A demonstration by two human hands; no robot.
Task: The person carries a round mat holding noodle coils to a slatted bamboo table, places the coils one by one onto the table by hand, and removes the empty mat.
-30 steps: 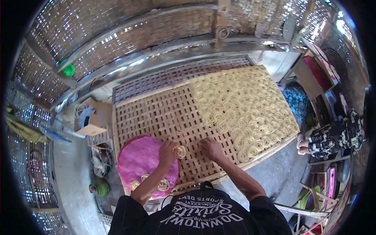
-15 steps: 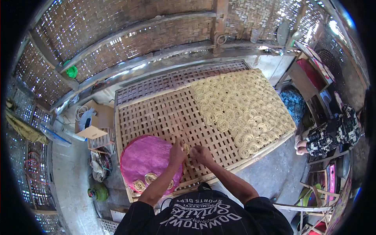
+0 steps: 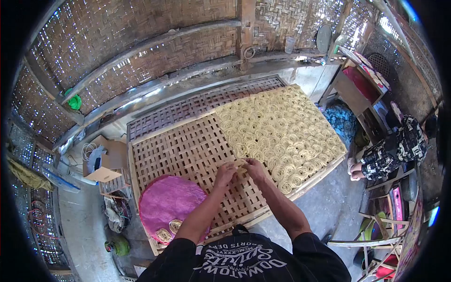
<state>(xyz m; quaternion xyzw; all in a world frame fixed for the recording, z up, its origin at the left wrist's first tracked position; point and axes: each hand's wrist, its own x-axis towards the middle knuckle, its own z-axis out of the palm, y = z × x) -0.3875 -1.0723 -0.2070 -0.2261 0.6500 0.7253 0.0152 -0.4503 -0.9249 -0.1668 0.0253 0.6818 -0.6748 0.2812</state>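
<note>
Between my two hands is a pale yellow coil of strands point(image 3: 241, 165), held over the woven bamboo rack point(image 3: 174, 149). My left hand point(image 3: 227, 174) pinches its left side, and my right hand point(image 3: 256, 170) has its fingers closed on the right side. Rows of similar coils point(image 3: 282, 127) cover the rack's right part, just beyond my right hand. On the rack's near left lies a round pink cloth-covered tray point(image 3: 167, 202), with a few coils point(image 3: 163, 235) at its near edge, partly hidden by my left arm.
Another person's legs in patterned clothing point(image 3: 376, 160) show at the right. An open cardboard box point(image 3: 110, 160) stands left of the rack, with a green container point(image 3: 120, 245) below it. Wooden shelving point(image 3: 357, 91) is at the back right.
My left hand has moved right, away from the pink tray, carrying the coil. My right hand has come to the coil and closed on it near the laid rows. The camera view has shifted slightly.
</note>
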